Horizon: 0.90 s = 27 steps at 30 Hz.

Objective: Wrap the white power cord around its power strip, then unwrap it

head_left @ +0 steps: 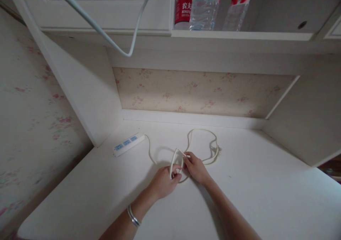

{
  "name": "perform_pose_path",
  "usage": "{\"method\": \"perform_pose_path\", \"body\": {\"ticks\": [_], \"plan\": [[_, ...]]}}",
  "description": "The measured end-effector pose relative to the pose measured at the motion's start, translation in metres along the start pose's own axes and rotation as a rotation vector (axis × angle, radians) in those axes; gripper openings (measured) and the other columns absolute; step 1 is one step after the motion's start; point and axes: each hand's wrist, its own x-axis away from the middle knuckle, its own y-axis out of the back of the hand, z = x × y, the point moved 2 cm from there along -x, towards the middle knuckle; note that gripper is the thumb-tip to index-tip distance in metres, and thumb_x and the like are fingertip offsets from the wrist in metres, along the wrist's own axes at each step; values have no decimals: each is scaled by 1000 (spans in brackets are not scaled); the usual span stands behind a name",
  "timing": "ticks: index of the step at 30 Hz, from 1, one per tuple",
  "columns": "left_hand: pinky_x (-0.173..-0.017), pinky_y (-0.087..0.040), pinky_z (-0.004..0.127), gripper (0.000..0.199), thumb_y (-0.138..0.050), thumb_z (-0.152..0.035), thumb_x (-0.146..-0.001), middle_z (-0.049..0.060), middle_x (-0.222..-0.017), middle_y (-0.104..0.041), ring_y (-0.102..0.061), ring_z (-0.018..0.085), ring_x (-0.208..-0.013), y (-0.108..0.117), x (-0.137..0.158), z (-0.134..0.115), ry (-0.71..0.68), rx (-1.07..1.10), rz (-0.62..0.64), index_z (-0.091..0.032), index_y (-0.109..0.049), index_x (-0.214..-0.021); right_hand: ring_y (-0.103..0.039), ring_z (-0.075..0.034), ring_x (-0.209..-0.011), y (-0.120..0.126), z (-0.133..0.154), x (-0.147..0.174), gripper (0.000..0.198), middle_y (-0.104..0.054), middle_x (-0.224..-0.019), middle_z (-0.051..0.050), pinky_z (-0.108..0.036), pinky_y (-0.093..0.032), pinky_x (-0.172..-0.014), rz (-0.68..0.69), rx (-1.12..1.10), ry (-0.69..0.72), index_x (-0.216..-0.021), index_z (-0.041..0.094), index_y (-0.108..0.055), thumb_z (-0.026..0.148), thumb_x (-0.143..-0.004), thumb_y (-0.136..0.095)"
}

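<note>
A white power strip [129, 144] with blue socket faces lies at the left on the white desk. From its right end runs a cream power cord [150, 148], which leads toward my hands. My left hand [165, 180] is closed on the cord, and a narrow loop of it stands up above the fingers. To its right, my right hand [195, 166] pinches the same loop between thumb and fingertips. Beyond the right hand, the rest of the cord lies in a wide loop on the desk, with the plug [218, 150] at its right side.
The desk [261, 197] has a white side panel at each end and a flowered wall [183, 91] behind. Plastic bottles [204, 9] stand on the shelf above. A pale cable [106, 37] hangs in front of the upper cabinet.
</note>
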Motion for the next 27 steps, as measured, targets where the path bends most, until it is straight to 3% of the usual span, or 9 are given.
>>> {"method": "perform_pose_path", "body": {"ticks": [6, 13, 19, 23, 27], "plan": [[-63, -41, 21, 26, -50, -29, -83, -1, -72, -65, -57, 12, -64, -1, 0, 2, 13, -22, -6, -22, -61, -105, -61, -16, -60, 3, 7, 3, 24, -70, -74, -1, -24, -39, -56, -98, -33, -11, -98, 23, -52, 42, -87, -42], [-62, -39, 22, 23, -47, -36, -86, 0, -73, -66, -58, 14, -65, 11, -1, 2, 67, -185, -187, -22, -64, -94, -49, -13, -48, 23, 19, 16, 33, -62, -61, 1, -23, -35, -47, -500, -247, 14, -89, 20, -53, 52, -84, -46], [-66, -38, 25, 39, -34, -38, -93, 5, -74, -63, -58, 16, -71, 18, -2, 1, 24, -366, -255, -19, -61, -72, -49, -14, -60, 35, 22, 28, 29, -52, -63, 1, -26, -40, -59, -711, -198, 155, -82, 20, -55, 49, -84, -50], [-67, -37, 26, 38, -31, -36, -94, 5, -76, -62, -58, 17, -73, 18, -4, 6, 29, -431, -299, -19, -57, -71, -49, -15, -62, 37, 21, 30, 24, -51, -66, 0, -29, -42, -63, -763, -293, 297, -79, 20, -56, 43, -84, -52], [-61, -36, 25, 36, -30, -40, -94, 4, -68, -62, -59, 17, -67, 18, -7, 13, 154, -351, -366, -20, -52, -74, -55, -17, -73, 40, 25, 27, 22, -58, -76, -3, -33, -44, -71, -674, -461, 411, -91, 21, -61, 39, -86, -50]]}}
